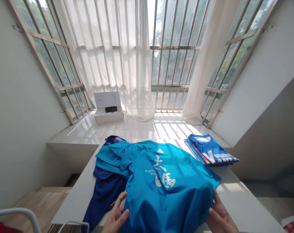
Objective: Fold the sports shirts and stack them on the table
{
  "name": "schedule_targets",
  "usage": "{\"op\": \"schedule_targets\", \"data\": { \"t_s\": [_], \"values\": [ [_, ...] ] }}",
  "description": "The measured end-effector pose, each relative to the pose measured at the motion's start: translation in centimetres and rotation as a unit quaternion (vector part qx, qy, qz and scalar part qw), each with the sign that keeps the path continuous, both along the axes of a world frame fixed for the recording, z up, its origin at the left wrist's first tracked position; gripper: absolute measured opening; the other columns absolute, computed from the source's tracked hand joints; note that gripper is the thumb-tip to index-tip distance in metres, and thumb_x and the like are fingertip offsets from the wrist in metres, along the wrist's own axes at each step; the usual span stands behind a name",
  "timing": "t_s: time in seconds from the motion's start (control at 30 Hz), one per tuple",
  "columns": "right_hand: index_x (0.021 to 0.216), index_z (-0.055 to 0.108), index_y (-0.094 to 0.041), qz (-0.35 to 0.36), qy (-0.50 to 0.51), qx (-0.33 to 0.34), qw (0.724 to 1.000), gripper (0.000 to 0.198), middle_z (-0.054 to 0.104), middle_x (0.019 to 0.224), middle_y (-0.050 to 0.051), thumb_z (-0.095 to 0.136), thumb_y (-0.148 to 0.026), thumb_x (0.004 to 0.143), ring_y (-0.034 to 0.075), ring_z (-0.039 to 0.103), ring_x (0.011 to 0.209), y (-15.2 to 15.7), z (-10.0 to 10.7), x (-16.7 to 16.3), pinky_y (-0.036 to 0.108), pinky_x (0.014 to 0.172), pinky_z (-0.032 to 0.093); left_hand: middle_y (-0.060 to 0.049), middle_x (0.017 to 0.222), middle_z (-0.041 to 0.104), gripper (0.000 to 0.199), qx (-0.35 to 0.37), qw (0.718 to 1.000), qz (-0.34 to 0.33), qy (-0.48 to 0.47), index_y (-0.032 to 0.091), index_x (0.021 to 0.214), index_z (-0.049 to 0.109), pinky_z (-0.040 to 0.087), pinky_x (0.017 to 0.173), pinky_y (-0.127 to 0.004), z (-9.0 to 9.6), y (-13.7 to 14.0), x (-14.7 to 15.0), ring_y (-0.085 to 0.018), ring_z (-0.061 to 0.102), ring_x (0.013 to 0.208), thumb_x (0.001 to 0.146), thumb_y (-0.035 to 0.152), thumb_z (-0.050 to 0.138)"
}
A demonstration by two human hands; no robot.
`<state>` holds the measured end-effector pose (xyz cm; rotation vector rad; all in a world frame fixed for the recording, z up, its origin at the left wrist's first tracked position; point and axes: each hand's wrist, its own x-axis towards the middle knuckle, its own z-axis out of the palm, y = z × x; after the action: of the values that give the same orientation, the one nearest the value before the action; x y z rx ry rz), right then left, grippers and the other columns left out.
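A teal T-shirt [147, 181] with white print lies spread over the white table, its lower part bulging up toward me. At its left edge is my left hand [115, 215], thumb and fingers apart, fingertips against the fabric. My right hand [221, 215] grips the T-shirt's right edge, thumb on the near side and fingers partly hidden behind the cloth. Under the teal sleeve, a dark navy garment [104, 191] hangs toward the table's front left. A stack of folded shirts [213, 152], topped by a blue one with white lettering, sits at the right.
Behind the table [71, 197] runs a glossy white windowsill [139, 127]. An open white box [109, 118] with a black device [111, 109] stands on it at the left. White curtains [117, 58] hang before the barred windows. A white curved rail [18, 212] shows at lower left.
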<state>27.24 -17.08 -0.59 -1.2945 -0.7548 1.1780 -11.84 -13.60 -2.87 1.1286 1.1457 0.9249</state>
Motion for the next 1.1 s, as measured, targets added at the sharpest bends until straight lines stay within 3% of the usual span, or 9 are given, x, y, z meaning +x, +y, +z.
{"op": "schedule_targets", "data": {
  "t_s": [0.13, 0.27, 0.47, 0.6, 0.7, 0.77, 0.83, 0.97, 1.1],
  "values": [
    [0.163, 0.012, -0.031, 0.051, -0.024, -0.006, 0.998, 0.118, 0.049, 0.154, 0.014, 0.074, -0.069, 0.070, 0.039, 0.054, 0.134, 0.1, 0.5, -1.1, 0.051, 0.103, 0.052, -0.014, 0.152, 0.050, 0.092, 0.027, 0.999, -0.038, -0.002, 0.028, 0.155, 0.039, 0.039, 0.115, -0.050, 1.3, 0.0, -0.1, -0.035, 0.046, 0.141, 0.080, 0.073, 0.067],
    [0.161, 0.022, -0.030, 0.024, -0.079, 0.038, 0.996, 0.117, 0.042, 0.159, 0.011, 0.074, -0.074, 0.066, 0.038, 0.048, 0.139, 0.0, 2.1, -1.7, 0.049, 0.106, 0.048, -0.007, 0.159, 0.041, 0.073, 0.083, 0.993, -0.019, 0.088, 0.029, 0.150, 0.049, 0.027, 0.123, -0.047, 2.9, 0.4, -0.9, -0.032, 0.032, 0.149, 0.088, 0.064, 0.062],
    [0.162, 0.016, -0.033, -0.008, -0.037, -0.014, 0.999, 0.115, 0.061, 0.143, 0.014, 0.070, -0.074, 0.069, 0.038, 0.067, 0.118, -1.0, 3.3, 0.7, 0.048, 0.092, 0.057, -0.005, 0.136, 0.066, 0.048, 0.106, 0.972, -0.049, 0.204, 0.028, 0.131, 0.068, 0.050, 0.107, -0.035, 4.7, 0.1, -2.2, -0.029, 0.060, 0.127, 0.092, 0.055, 0.058],
    [0.147, 0.048, -0.026, 0.000, -0.109, -0.064, 0.992, 0.099, 0.071, 0.128, 0.016, 0.080, -0.065, 0.062, 0.038, 0.068, 0.116, -2.0, 1.3, 4.7, 0.041, 0.088, 0.060, -0.005, 0.104, 0.077, 0.042, 0.144, 0.947, -0.014, 0.286, 0.026, 0.112, 0.076, 0.060, 0.077, -0.027, 4.8, 0.7, -2.9, -0.023, 0.073, 0.087, 0.094, 0.056, 0.053],
    [0.126, 0.064, -0.023, -0.004, -0.236, -0.111, 0.965, 0.077, 0.076, 0.114, 0.015, 0.076, -0.065, 0.063, 0.033, 0.075, 0.093, -3.0, -0.8, 7.2, 0.036, 0.076, 0.061, -0.007, 0.107, 0.074, 0.037, 0.240, 0.911, 0.056, 0.332, 0.025, 0.103, 0.075, 0.060, 0.080, -0.030, 5.3, 2.1, -2.5, -0.024, 0.071, 0.095, 0.096, 0.052, 0.052],
    [0.118, 0.066, -0.022, 0.009, -0.304, -0.147, 0.941, 0.071, 0.077, 0.109, 0.014, 0.072, -0.067, 0.063, 0.029, 0.075, 0.075, -3.1, -1.8, 8.0, 0.035, 0.069, 0.060, -0.008, 0.112, 0.072, 0.032, 0.317, 0.875, 0.086, 0.354, 0.025, 0.099, 0.075, 0.060, 0.083, -0.034, 6.2, 3.5, -1.3, -0.026, 0.070, 0.101, 0.097, 0.048, 0.052],
    [0.115, 0.067, -0.022, 0.027, -0.345, -0.159, 0.924, 0.067, 0.077, 0.107, 0.013, 0.067, -0.068, 0.066, 0.028, 0.075, 0.077, -2.5, -2.2, 8.3, 0.034, 0.070, 0.060, -0.009, 0.114, 0.070, 0.027, 0.381, 0.844, 0.085, 0.368, 0.026, 0.101, 0.074, 0.059, 0.086, -0.036, 7.6, 5.2, 0.8, -0.026, 0.069, 0.104, 0.098, 0.041, 0.051],
    [0.118, 0.066, -0.021, 0.028, -0.437, -0.145, 0.887, 0.061, 0.074, 0.115, 0.014, 0.053, -0.064, 0.078, 0.031, 0.072, 0.100, 1.4, -2.2, 7.9, 0.036, 0.082, 0.057, -0.007, 0.103, 0.072, 0.024, 0.452, 0.817, -0.018, 0.357, 0.024, 0.103, 0.069, 0.055, 0.087, -0.034, 9.9, 10.3, 7.1, -0.022, 0.067, 0.098, 0.102, 0.028, 0.046],
    [0.134, 0.055, -0.007, -0.032, -0.548, -0.233, 0.803, 0.064, 0.068, 0.124, 0.023, 0.042, -0.050, 0.088, 0.035, 0.065, 0.115, 6.3, -2.0, 8.0, 0.042, 0.095, 0.051, -0.008, 0.105, 0.072, 0.023, 0.435, 0.783, -0.120, 0.427, 0.021, 0.108, 0.070, 0.053, 0.086, -0.034, 8.7, 16.8, 14.3, -0.024, 0.065, 0.100, 0.102, 0.027, 0.048]
  ]
}}
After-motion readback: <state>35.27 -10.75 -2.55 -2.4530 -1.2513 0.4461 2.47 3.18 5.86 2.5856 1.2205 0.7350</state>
